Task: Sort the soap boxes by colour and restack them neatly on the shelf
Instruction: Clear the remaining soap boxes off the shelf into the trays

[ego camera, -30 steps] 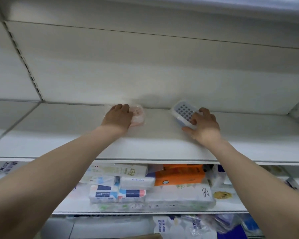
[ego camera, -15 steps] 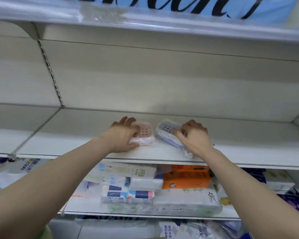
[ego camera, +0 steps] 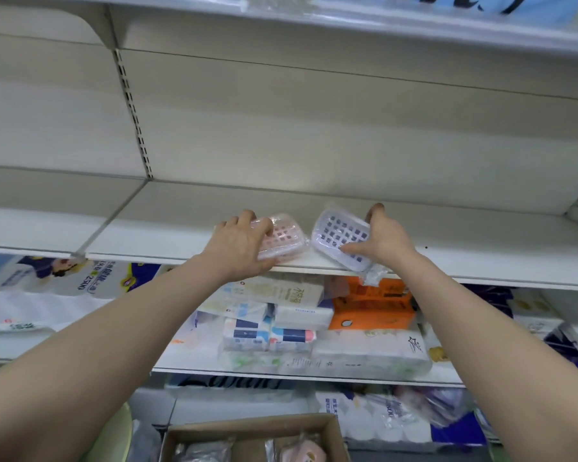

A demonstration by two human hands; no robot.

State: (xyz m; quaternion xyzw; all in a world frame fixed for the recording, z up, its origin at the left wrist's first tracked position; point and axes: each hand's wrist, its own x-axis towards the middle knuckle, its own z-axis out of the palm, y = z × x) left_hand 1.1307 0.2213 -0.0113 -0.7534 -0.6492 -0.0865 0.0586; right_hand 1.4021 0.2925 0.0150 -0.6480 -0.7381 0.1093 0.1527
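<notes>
1. The pink soap box (ego camera: pixel 282 238) and blue soap box (ego camera: pixel 342 238) are now at the shelf (ego camera: pixel 481 255) front edge, mid-frame, pulled forward from the back.
2. The left hand (ego camera: pixel 239 241) has its grip curled round the pink one; the right hand (ego camera: pixel 382 240) clasps the tilted blue one.
3. Sorting seems barely begun.

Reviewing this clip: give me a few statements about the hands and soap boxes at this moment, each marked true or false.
1. The left hand grips the pink soap box. True.
2. The right hand holds nothing. False: it grips the blue soap box.
3. The two soap boxes are stacked one on the other. False: they sit side by side on the shelf.
4. An open cardboard box stands below the shelves. True.
</notes>
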